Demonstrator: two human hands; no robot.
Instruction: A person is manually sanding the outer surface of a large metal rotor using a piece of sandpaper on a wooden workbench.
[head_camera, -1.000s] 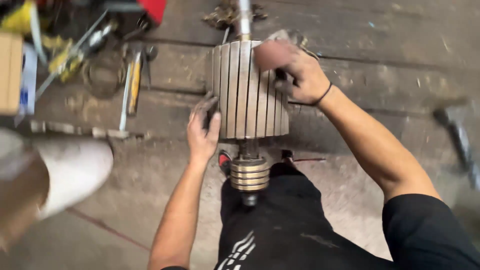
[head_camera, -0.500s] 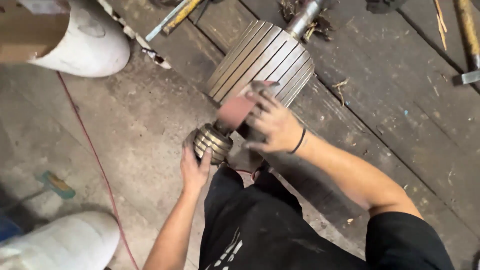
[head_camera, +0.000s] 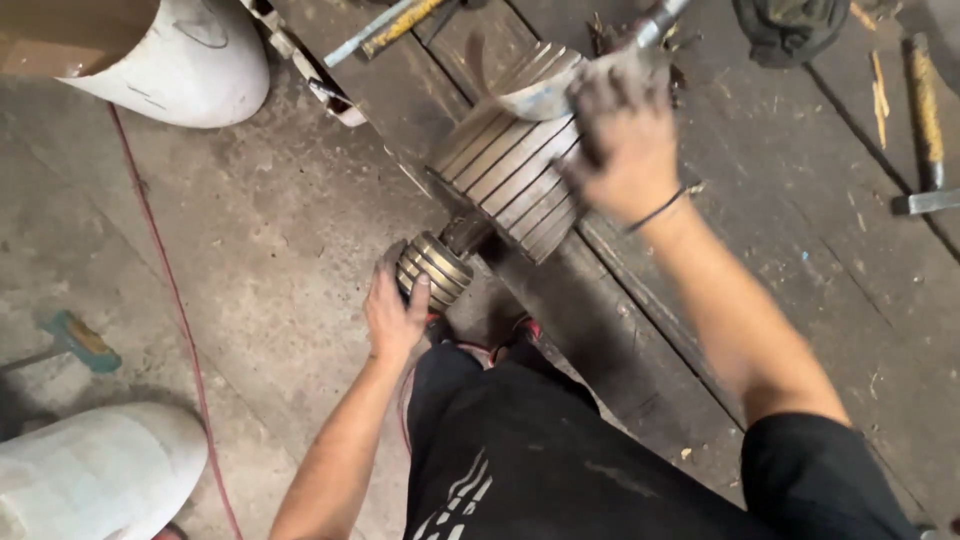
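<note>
Head view, looking down at a person's two bare hands working on a motor rotor (head_camera: 510, 175) that lies tilted across dark wooden planks (head_camera: 800, 300). The left hand (head_camera: 395, 315) is wrapped around the ringed brass-coloured end (head_camera: 435, 268) of the rotor's shaft, fingers curled over it in a closed hold. Just above and to the right of that grip sits the rotor's wide ribbed body, grey with slanted slots. The right hand (head_camera: 625, 140), grimy and blurred by motion, is on the far upper edge of the ribbed body, with a dark band round its wrist; it seems to press a curved strip of abrasive paper (head_camera: 525, 95) against the metal, though the blur makes it impossible to tell how tightly the fingers close. Beyond the right hand the shaft's other end (head_camera: 655, 20) pokes out. Left of the left hand is grey concrete floor (head_camera: 250, 280) with a red cable (head_camera: 165, 270) and two white cylinders (head_camera: 170, 60). A hammer (head_camera: 925, 130) lies well apart on the right. The person's black trousers (head_camera: 540, 450) fill the foreground.
</note>
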